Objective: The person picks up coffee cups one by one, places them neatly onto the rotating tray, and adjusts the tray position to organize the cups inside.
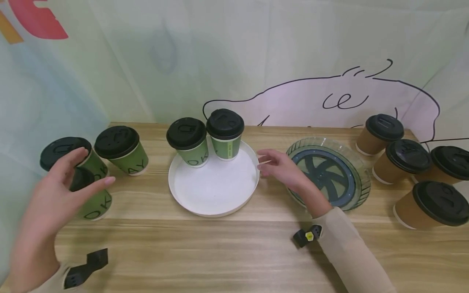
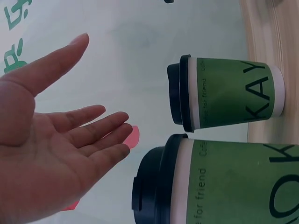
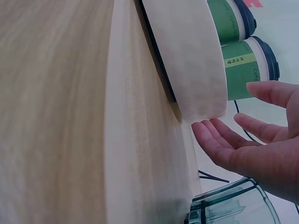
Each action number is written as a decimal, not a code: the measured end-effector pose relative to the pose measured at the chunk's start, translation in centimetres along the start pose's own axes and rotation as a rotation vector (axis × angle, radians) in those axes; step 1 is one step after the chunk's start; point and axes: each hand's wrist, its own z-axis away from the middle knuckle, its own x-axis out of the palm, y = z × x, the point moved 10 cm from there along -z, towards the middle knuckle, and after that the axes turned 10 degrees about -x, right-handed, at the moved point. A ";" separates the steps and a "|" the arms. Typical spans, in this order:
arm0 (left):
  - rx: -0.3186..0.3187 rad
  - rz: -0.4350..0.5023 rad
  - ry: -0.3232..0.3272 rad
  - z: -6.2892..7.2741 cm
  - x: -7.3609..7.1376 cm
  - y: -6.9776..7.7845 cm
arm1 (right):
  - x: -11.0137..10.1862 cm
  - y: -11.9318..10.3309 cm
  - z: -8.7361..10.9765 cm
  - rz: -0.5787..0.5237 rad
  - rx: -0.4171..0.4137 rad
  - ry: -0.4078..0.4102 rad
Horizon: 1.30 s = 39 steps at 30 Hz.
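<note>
Pale cloth backdrop (image 1: 176, 61) with a black line drawing and a red shape in its upper left corner hangs behind a wood-grained desk (image 1: 205, 252), where someone in light sleeves (image 1: 355, 252) is at work. Near the middle I see a round white tray (image 1: 214, 191) with a low rim, and two green paper cups with black lids stand upright toward its back: the left cup (image 1: 194, 154) shows the letters OK, and the right cup (image 1: 225, 148), just beside it, bears a small yellow-green label. The right hand (image 1: 280, 169) is empty, its fingers loosely spread with the tips right at the tray's right edge; from where I stand, I cannot tell whether they press on it. Over at the left, the left hand (image 1: 55, 199) is also empty, thumb and fingers held wide apart beside three more green cups (image 1: 135, 162), all lidded and standing on the desk. One of them is partly hidden behind that hand. Just right of the white tray, partly behind the right forearm, lies a clear ribbed dish (image 1: 360, 179) over a dark blue ring pattern. Four brown cups (image 1: 414, 207) with black lids cluster at the far right.
</note>
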 end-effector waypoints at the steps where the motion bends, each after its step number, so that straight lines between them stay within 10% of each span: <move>1: -0.006 -0.008 0.011 -0.1 -0.1 -0.4 | 0.0 0.0 0.0 -0.004 -0.002 0.001; 14: -0.049 -0.015 0.044 -0.4 -0.8 -2.8 | 0.2 -0.3 0.1 -0.046 -0.029 -0.022; 21: -0.038 -0.043 0.102 -2.2 -1.4 -7.8 | 0.0 0.0 0.1 -0.024 0.000 -0.005; 39: -0.074 -0.010 0.169 -4.2 -2.4 -13.7 | -0.1 0.2 0.0 0.005 0.003 -0.001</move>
